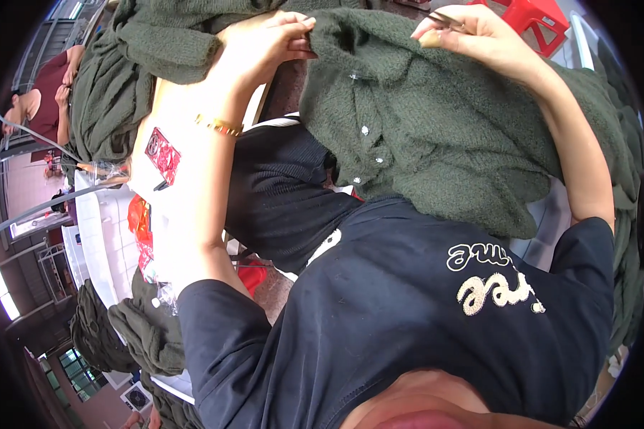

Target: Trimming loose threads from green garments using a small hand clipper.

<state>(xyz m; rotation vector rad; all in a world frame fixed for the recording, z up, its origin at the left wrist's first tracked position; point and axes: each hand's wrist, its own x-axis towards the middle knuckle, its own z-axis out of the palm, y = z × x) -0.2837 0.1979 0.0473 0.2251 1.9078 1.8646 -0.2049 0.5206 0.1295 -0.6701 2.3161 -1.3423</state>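
A dark green fuzzy knit cardigan [436,129] with several sparkling buttons hangs over my lap. My left hand [283,39] is closed, its thumb and fingers pinching the cardigan's edge at the upper left. Over the upper right part of the same cardigan, my right hand [469,36] is closed around a small, dark metal tool [449,21] that resembles thread snips. Its thumb and fingertips lie against the knit. Most of the tool is hidden in the palm, so its blades cannot be made out.
Green knit garments [111,93] are heaped on the pale table [143,143] to the left, near a red-patterned packet [163,154]. Another person [46,100] sits beyond the heap. A red plastic stool [540,25] stands at the upper right. More garments [150,325] lie at lower left.
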